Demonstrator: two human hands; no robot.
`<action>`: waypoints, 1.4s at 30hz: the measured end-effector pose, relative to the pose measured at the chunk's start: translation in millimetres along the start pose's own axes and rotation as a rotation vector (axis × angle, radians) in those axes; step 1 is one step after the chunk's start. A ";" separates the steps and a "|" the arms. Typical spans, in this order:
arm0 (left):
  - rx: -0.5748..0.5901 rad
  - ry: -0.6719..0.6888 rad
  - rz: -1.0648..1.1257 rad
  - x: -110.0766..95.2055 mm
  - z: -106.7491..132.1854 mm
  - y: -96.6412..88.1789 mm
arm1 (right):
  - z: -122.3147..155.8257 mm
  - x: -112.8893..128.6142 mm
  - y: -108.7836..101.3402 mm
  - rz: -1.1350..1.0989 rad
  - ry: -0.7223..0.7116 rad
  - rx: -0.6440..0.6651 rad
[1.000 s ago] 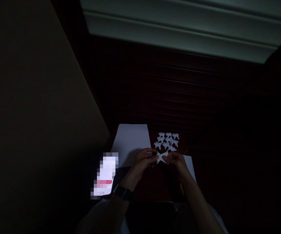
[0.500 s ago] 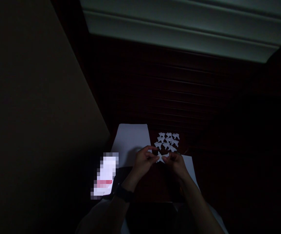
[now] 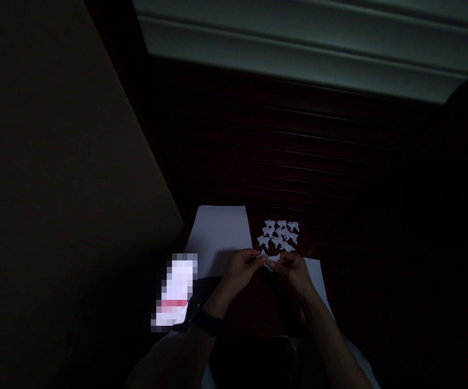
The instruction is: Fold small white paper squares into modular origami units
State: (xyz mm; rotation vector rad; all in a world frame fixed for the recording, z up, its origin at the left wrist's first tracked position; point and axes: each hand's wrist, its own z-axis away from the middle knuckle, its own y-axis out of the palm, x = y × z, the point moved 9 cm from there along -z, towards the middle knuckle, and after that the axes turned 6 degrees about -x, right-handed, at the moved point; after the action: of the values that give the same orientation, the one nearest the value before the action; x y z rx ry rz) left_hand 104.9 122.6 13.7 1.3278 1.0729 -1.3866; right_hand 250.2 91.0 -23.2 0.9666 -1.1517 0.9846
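A small white folded paper piece (image 3: 273, 259) is pinched between my two hands above the dark table. My left hand (image 3: 242, 269), with a dark watch on its wrist, grips the left side of it between thumb and fingers. My right hand (image 3: 294, 271) holds the right side, thumb pressed against the paper. Fingers cover much of the piece, so its full shape is hidden. Just beyond the hands lie several white folded paper figures (image 3: 278, 232) in rough rows.
White paper sheets (image 3: 221, 227) lie at the back left of the dark table (image 3: 250, 319). Another white sheet (image 3: 315, 270) is under my right forearm. A lit phone (image 3: 179, 286), its screen blurred out, stands at the left. A wall (image 3: 75, 189) rises on the left.
The paper piece has turned and folded between my fingers; its spread, pointed shape shows less now. My hands have come slightly closer together, and the left fingers have lowered a little.
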 end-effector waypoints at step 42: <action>-0.080 0.034 0.015 4.5 0.5 -4.1 | 1.7 29.2 0.4 0.000 -0.160 -0.084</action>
State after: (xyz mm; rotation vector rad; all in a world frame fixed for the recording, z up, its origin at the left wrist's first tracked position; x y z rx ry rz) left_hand 100.7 122.8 9.2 1.3028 1.1272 -1.3011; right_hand 253.2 92.7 5.8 0.9912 -1.3161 0.8636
